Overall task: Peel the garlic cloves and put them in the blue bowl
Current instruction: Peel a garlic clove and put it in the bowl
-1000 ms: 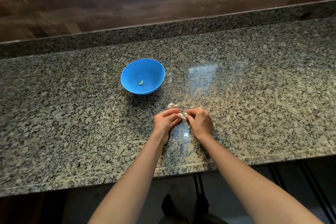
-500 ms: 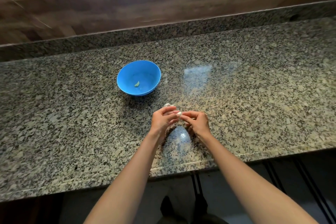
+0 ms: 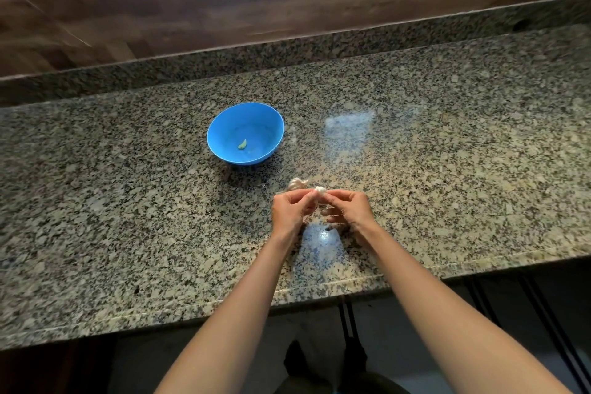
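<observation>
Two hands meet over the counter, near its front edge, as I read the head view. The left hand and the right hand sit close together, their fingertips converging on one garlic clove. Each hand pinches it between thumb and forefinger, with the other fingers curled beneath. The clove shows white between the fingertips; I cannot tell how much skin is on it.

Just beyond the left knuckles, at 11 o'clock from the hands, a pale garlic piece lies on the counter. Whether it is a bulb or loose skin I cannot tell.

The blue bowl stands upright farther back, also at 11 o'clock, apart from both hands. One peeled clove, yellowish, lies on its floor. A wooden wall runs behind the counter at 12 o'clock.
</observation>
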`<state>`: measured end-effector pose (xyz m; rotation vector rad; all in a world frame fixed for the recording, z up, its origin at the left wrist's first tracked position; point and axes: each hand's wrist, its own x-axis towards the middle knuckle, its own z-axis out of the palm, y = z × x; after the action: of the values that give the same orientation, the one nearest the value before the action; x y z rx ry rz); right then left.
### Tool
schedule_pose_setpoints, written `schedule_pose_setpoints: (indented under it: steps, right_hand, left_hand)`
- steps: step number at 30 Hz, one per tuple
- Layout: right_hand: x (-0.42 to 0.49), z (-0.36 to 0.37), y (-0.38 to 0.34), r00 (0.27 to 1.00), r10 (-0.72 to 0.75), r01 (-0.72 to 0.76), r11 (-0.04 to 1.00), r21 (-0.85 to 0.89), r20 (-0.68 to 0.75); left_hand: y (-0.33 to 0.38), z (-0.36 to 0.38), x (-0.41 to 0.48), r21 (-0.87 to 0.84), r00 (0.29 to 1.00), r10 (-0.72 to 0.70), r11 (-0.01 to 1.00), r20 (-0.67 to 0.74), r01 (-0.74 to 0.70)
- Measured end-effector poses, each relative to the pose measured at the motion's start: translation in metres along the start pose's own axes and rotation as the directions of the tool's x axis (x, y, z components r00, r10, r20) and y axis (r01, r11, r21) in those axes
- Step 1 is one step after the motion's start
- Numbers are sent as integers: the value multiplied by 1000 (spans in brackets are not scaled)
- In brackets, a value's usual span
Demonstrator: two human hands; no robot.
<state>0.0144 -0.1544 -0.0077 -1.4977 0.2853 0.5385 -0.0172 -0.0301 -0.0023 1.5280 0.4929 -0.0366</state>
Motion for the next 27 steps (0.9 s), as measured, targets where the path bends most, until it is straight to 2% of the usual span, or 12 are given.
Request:
schedule_pose_setpoints:
  steps: [3,6,9,17,19,21,23,25,27]
  right_hand:
    - [-1,-1,-5,999,50,-51,997,62,17]
    - [0,0,-10,994,109,-112,984,137,30]
    - [1,5,-9,992,126,-124,974,189,0]
    - [1,19,5,979,177,-146,954,260,-101]
    - [0,20,5,977,178,-143,956,258,-118]
    - [1,19,2,980,145,-120,977,179,-137]
    - [3,16,-1,984,50,-58,997,-41,-170]
    - [7,17,-2,977,-75,10,950,-312,-200]
    - [10,21,-3,964,-182,57,850,-524,-191]
  left_hand:
    - [-1,-2,1,174,993,112,978,25,-114]
    - [-1,-4,0,418,977,204,883,69,-214]
    - [0,-2,-4,558,958,281,787,57,-264]
    - [-7,4,1,513,977,197,848,-78,-131]
    - [-5,2,2,478,989,125,875,-80,-71]
    - [-2,-3,6,307,996,-25,950,-85,51]
    - [1,-8,5,137,988,-132,980,-85,143]
    - [2,-11,3,133,989,-124,982,-84,134]
    - [1,-14,2,191,995,-64,979,-81,78]
